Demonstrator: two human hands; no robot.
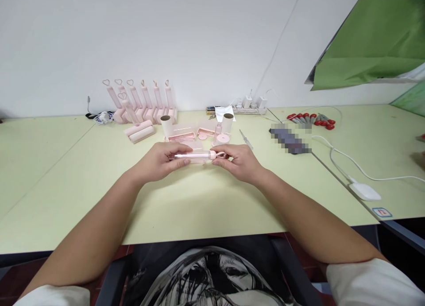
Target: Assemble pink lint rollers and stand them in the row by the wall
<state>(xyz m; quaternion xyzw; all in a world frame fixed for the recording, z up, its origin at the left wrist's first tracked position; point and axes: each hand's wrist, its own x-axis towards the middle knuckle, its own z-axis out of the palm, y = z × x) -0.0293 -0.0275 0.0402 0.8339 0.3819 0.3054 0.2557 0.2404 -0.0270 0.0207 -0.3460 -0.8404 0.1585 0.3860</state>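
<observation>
A clear pink tube handle (197,155) lies level between both hands, above the pale green table. My left hand (164,161) is closed round its left end. My right hand (236,161) pinches the pink cap and loop at its right end. Just behind the hands lie a pink tray (182,137), a white-pink roll (222,139) and a small clear pink piece (218,128). Two cardboard-cored rolls stand upright there, one on the left (166,126) and one on the right (227,122).
Several pink rollers with heart loops (146,113) stand against the wall at the back left. A screwdriver (246,139), a dark blurred phone (290,140), red-handled tools (310,118), a power strip (250,110) and a white charger (365,191) lie to the right.
</observation>
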